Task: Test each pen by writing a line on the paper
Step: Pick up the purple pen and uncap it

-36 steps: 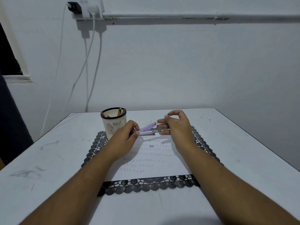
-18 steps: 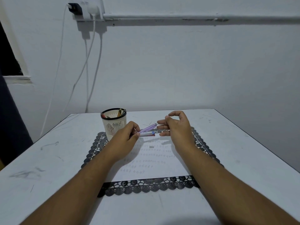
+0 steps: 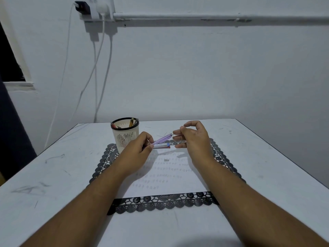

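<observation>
White paper (image 3: 170, 175) lies on a black lace-edged mat (image 3: 160, 202) on a pale table (image 3: 53, 175), covered in rows of small handwritten loops too faint to read. Above it, the left hand (image 3: 138, 148) pinches a purple pen (image 3: 162, 139) and another pen (image 3: 161, 145) with blue and red bands. The right hand (image 3: 192, 138), fingers curled, pinches the purple pen's tip. A slotted cream pen cup (image 3: 125, 135) stands just left
</observation>
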